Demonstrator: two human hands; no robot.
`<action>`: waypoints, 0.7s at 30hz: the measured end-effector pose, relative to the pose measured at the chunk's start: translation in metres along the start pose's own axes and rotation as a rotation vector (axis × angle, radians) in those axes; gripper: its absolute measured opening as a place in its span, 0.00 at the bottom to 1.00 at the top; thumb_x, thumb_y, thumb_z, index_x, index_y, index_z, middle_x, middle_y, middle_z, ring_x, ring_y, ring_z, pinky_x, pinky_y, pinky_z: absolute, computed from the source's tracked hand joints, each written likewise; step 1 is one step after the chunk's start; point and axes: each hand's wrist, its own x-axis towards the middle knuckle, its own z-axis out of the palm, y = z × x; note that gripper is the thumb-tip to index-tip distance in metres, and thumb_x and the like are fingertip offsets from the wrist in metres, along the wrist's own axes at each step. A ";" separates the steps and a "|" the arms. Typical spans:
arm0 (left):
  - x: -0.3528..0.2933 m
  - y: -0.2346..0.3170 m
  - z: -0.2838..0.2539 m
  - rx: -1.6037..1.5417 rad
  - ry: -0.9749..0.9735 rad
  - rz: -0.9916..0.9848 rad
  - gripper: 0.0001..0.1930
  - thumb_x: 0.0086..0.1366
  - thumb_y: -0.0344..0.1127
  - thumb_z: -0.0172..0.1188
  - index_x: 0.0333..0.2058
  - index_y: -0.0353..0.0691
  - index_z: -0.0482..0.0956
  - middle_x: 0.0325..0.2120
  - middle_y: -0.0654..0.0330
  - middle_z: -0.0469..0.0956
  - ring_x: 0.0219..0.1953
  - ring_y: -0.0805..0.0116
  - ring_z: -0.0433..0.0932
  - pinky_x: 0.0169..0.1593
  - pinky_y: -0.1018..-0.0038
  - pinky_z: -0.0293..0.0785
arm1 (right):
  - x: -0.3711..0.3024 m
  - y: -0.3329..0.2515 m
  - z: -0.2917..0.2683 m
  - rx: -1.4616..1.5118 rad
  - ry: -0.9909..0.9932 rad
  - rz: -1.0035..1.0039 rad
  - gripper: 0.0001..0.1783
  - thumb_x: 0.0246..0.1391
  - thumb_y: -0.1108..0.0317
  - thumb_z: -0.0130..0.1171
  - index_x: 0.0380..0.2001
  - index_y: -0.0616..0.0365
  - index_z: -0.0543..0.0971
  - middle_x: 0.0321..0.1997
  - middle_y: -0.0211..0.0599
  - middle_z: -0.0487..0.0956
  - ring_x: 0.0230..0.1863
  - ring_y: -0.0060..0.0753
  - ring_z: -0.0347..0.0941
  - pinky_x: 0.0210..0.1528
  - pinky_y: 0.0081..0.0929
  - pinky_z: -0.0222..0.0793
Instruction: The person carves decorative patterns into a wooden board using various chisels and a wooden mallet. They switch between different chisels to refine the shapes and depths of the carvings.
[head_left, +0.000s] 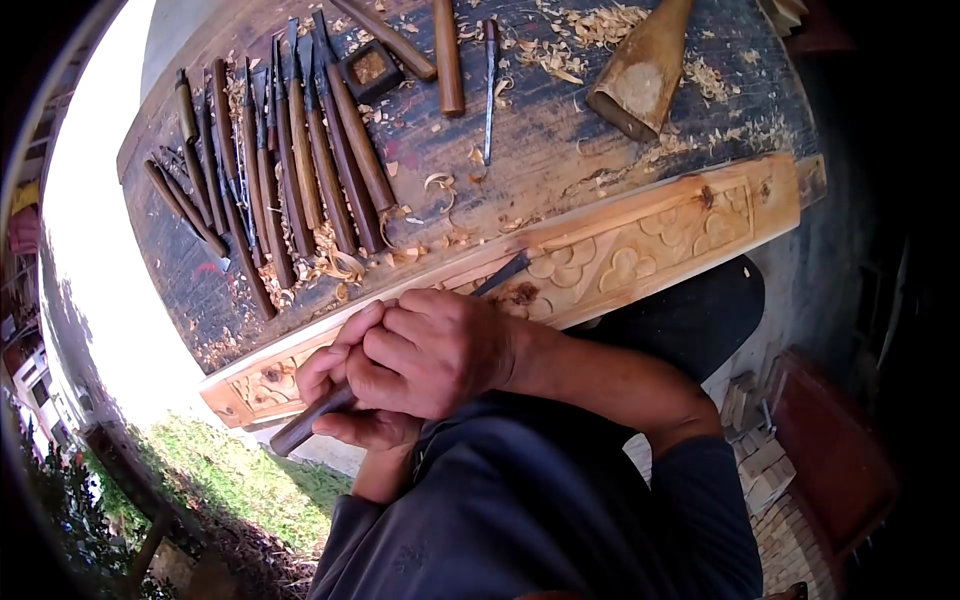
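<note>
Both my hands are closed around one carving chisel, its dark wooden handle [312, 420] sticking out at the lower left. Its dark steel blade [500, 275] emerges beyond my knuckles, over the carved wooden board [620, 262]. My right hand [432, 345] lies on top, covering the middle of the tool. Partly hidden beneath it, my left hand [385, 430] wraps the handle, with its thumb along the near side. Raised, rounded petal shapes run along the board's face, which also has dark knots. Whether the blade tip touches the wood I cannot tell.
Several wooden-handled chisels [290, 150] lie in a row on the worn bench [540, 200], left of a small dark square block [370, 70]. A thin chisel [490, 90] and a wooden mallet [640, 75] rest farther right. Curled shavings [335, 262] are scattered about.
</note>
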 end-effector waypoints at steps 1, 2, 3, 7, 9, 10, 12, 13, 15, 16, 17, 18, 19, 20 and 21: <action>0.000 0.000 0.000 -0.007 0.007 -0.017 0.34 0.84 0.67 0.28 0.60 0.38 0.61 0.58 0.25 0.79 0.59 0.40 0.81 0.70 0.44 0.72 | 0.001 0.000 -0.001 0.014 -0.006 0.014 0.10 0.50 0.64 0.65 0.27 0.56 0.75 0.22 0.26 0.69 0.22 0.24 0.70 0.24 0.25 0.65; 0.000 0.001 0.000 0.007 0.014 -0.032 0.34 0.84 0.67 0.28 0.60 0.38 0.62 0.57 0.25 0.79 0.60 0.39 0.81 0.70 0.44 0.72 | 0.002 0.001 -0.002 0.004 -0.002 0.007 0.10 0.50 0.64 0.65 0.28 0.55 0.75 0.22 0.26 0.69 0.22 0.24 0.70 0.24 0.26 0.64; 0.001 0.002 -0.001 0.021 0.022 -0.047 0.34 0.84 0.67 0.28 0.60 0.38 0.63 0.57 0.25 0.79 0.60 0.39 0.81 0.70 0.43 0.71 | 0.002 0.001 -0.002 -0.006 0.002 0.001 0.10 0.51 0.64 0.65 0.28 0.55 0.75 0.22 0.26 0.69 0.22 0.24 0.70 0.24 0.26 0.64; 0.004 0.005 0.004 0.041 0.061 -0.109 0.35 0.83 0.67 0.29 0.59 0.38 0.65 0.57 0.25 0.79 0.60 0.37 0.80 0.71 0.42 0.69 | 0.001 0.003 -0.002 -0.024 -0.010 0.014 0.10 0.56 0.62 0.65 0.30 0.55 0.76 0.22 0.25 0.69 0.23 0.24 0.71 0.25 0.27 0.63; 0.006 0.009 0.007 0.070 0.066 -0.131 0.35 0.83 0.68 0.29 0.59 0.38 0.66 0.56 0.25 0.79 0.60 0.37 0.80 0.71 0.41 0.69 | -0.002 0.004 0.000 -0.037 -0.015 0.009 0.10 0.57 0.61 0.64 0.31 0.55 0.77 0.22 0.25 0.70 0.23 0.24 0.71 0.25 0.27 0.62; 0.006 0.009 0.008 0.085 0.069 -0.143 0.35 0.82 0.68 0.30 0.58 0.38 0.66 0.56 0.25 0.79 0.60 0.36 0.80 0.71 0.41 0.69 | -0.003 0.004 0.001 -0.043 -0.018 0.006 0.10 0.58 0.61 0.64 0.31 0.55 0.77 0.22 0.25 0.70 0.23 0.24 0.71 0.25 0.27 0.62; 0.008 0.006 0.007 0.051 0.070 -0.140 0.36 0.82 0.68 0.30 0.58 0.38 0.67 0.56 0.25 0.79 0.60 0.36 0.79 0.71 0.41 0.69 | -0.002 0.005 0.002 -0.052 -0.004 0.012 0.11 0.59 0.61 0.64 0.31 0.55 0.77 0.22 0.25 0.70 0.23 0.24 0.71 0.25 0.26 0.62; 0.009 0.005 0.007 0.035 0.070 -0.138 0.36 0.82 0.69 0.30 0.58 0.38 0.67 0.56 0.25 0.79 0.60 0.36 0.79 0.70 0.41 0.68 | -0.001 0.006 0.002 -0.056 0.003 0.015 0.11 0.59 0.60 0.64 0.31 0.55 0.77 0.22 0.25 0.70 0.23 0.24 0.71 0.25 0.26 0.62; 0.009 0.006 0.009 0.051 0.071 -0.149 0.36 0.82 0.68 0.31 0.58 0.38 0.67 0.56 0.24 0.79 0.60 0.36 0.79 0.71 0.41 0.68 | 0.000 0.005 -0.001 -0.068 0.001 0.023 0.10 0.58 0.61 0.64 0.30 0.54 0.77 0.22 0.25 0.70 0.23 0.23 0.71 0.25 0.26 0.62; 0.009 0.007 0.009 0.060 0.072 -0.154 0.36 0.82 0.68 0.31 0.58 0.38 0.68 0.55 0.24 0.79 0.60 0.36 0.79 0.71 0.41 0.68 | 0.000 0.005 -0.002 -0.074 0.000 0.027 0.10 0.58 0.61 0.64 0.29 0.54 0.77 0.22 0.25 0.70 0.23 0.23 0.71 0.25 0.25 0.62; 0.010 0.007 0.009 0.054 0.070 -0.162 0.36 0.82 0.68 0.31 0.58 0.38 0.68 0.55 0.24 0.79 0.60 0.36 0.79 0.71 0.41 0.68 | 0.000 0.005 -0.002 -0.079 -0.004 0.028 0.10 0.58 0.62 0.64 0.29 0.53 0.76 0.22 0.24 0.69 0.23 0.23 0.71 0.25 0.25 0.62; 0.011 0.007 0.009 0.048 0.068 -0.169 0.36 0.82 0.68 0.32 0.59 0.37 0.68 0.55 0.24 0.79 0.60 0.36 0.79 0.71 0.41 0.68 | 0.000 0.006 -0.002 -0.084 -0.008 0.028 0.09 0.58 0.62 0.64 0.28 0.53 0.76 0.22 0.24 0.69 0.23 0.22 0.71 0.25 0.25 0.62; 0.012 0.007 0.009 0.042 0.066 -0.176 0.36 0.82 0.68 0.32 0.59 0.37 0.68 0.55 0.24 0.79 0.60 0.36 0.79 0.71 0.41 0.67 | 0.000 0.007 -0.003 -0.090 -0.012 0.029 0.09 0.58 0.63 0.64 0.28 0.53 0.75 0.22 0.24 0.69 0.23 0.22 0.71 0.25 0.25 0.62; 0.013 0.007 0.009 0.055 0.054 -0.183 0.36 0.82 0.68 0.33 0.59 0.37 0.68 0.55 0.24 0.79 0.60 0.36 0.79 0.71 0.41 0.67 | 0.001 0.007 -0.003 -0.097 -0.012 0.036 0.09 0.58 0.64 0.64 0.28 0.52 0.75 0.22 0.24 0.69 0.22 0.22 0.71 0.25 0.24 0.63; 0.014 0.007 0.009 0.068 0.042 -0.189 0.36 0.82 0.68 0.33 0.59 0.37 0.68 0.55 0.24 0.79 0.60 0.36 0.79 0.71 0.42 0.67 | 0.001 0.007 -0.003 -0.105 -0.012 0.042 0.09 0.57 0.64 0.64 0.27 0.52 0.75 0.21 0.24 0.68 0.22 0.21 0.71 0.25 0.24 0.63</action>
